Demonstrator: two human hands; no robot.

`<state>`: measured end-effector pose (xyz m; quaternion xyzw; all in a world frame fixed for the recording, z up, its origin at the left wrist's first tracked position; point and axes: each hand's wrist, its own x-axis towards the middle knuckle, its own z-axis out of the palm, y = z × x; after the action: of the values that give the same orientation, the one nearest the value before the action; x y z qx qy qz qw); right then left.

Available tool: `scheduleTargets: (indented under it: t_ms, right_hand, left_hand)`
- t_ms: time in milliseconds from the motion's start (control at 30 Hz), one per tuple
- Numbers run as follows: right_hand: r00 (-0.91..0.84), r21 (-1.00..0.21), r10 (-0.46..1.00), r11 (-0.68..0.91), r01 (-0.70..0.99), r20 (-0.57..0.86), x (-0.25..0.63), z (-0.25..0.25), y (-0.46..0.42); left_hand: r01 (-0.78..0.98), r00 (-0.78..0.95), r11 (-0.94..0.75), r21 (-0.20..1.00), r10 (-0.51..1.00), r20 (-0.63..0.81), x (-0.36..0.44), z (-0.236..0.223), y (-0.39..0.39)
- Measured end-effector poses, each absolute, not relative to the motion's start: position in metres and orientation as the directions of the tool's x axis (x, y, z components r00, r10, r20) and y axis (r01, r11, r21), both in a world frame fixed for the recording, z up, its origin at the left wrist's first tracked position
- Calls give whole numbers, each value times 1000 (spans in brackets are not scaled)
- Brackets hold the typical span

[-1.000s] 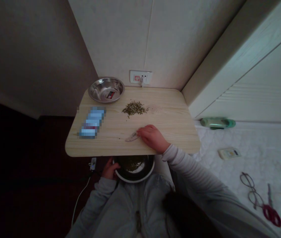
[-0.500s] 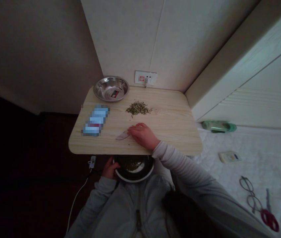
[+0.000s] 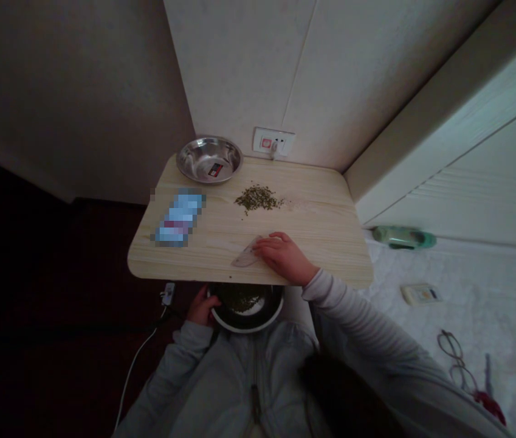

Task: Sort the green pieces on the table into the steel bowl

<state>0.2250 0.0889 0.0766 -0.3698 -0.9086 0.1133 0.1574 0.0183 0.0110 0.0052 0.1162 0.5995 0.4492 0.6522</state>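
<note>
My right hand is low over the front part of the small wooden table, fingers closed on a thin, flat, translucent piece with a pointed end. Its exact kind is unclear. Below the front edge, my left hand grips the left rim of a bowl with a pale rim and dark inside. Small green grains, like mung beans, lie in this bowl, partly hidden by the tabletop. More of the green grains are spread in a pile at the table's middle. One dark speck lies near the front edge.
A shiny steel bowl stands at the back left, with a blurred-out phone in front of it. Behind the table is a wall socket. On the white bedding to the right lie a green bottle, a small packet and glasses.
My right hand and the translucent piece have moved right and slightly nearer the front edge. The dark speck is closer to that edge. My left hand keeps its hold on the bowl.
</note>
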Motion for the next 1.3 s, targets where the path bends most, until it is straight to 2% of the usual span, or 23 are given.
scheduleTargets:
  t_ms: [200, 400, 500, 667, 900, 1067, 1300]
  right_hand:
    - [-609, -342, 736, 677, 652, 296, 235, 82, 86]
    - [-367, -463, 843, 526, 714, 393, 241, 93, 84]
    - [-249, -554, 902, 415, 721, 352, 242, 92, 81]
    - [-183, -658, 955, 293, 694, 233, 244, 84, 81]
    - [-124, -721, 975, 221, 657, 186, 245, 76, 82]
    - [-157, -758, 976, 217, 615, 152, 243, 77, 76]
    - [-78, -789, 987, 157, 594, 138, 247, 72, 73]
  left_hand:
    - [-405, -92, 584, 704, 740, -667, 16, 0, 11]
    - [-383, -110, 594, 707, 731, -674, 18, 2, 11]
    - [-361, -120, 609, 706, 721, -683, 19, 8, 11]
    - [-351, -108, 606, 714, 731, -673, 21, 13, 12]
    - [-420, -111, 577, 700, 733, -671, 22, 10, 12]
    - [-398, -108, 582, 709, 738, -666, 20, 7, 11]
    - [-384, -104, 595, 706, 732, -674, 19, 9, 11]
